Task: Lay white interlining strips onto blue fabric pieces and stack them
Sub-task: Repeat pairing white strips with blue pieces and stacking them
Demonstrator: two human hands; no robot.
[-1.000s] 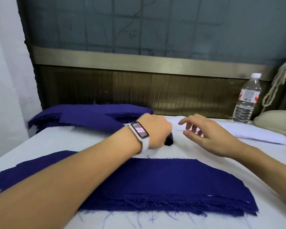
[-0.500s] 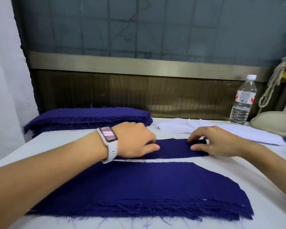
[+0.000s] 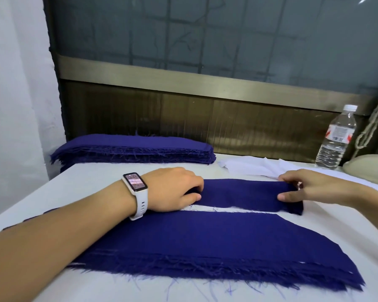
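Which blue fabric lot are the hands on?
The narrow middle piece: left hand and right hand hold its ends. It lies between the far stack and the wide near pile.

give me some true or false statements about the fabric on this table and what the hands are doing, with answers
1. The left hand and the right hand each grip an end of one blue fabric piece. True.
2. The water bottle lies on its side. False: it stands upright, cap on.
3. A white strip covers the held piece. False: its top shows only blue, and the white interlining strips lie behind it.
4. A stack of blue fabric sits at the back left of the table. True.
5. The watch is on the right wrist. False: it is on the left wrist.
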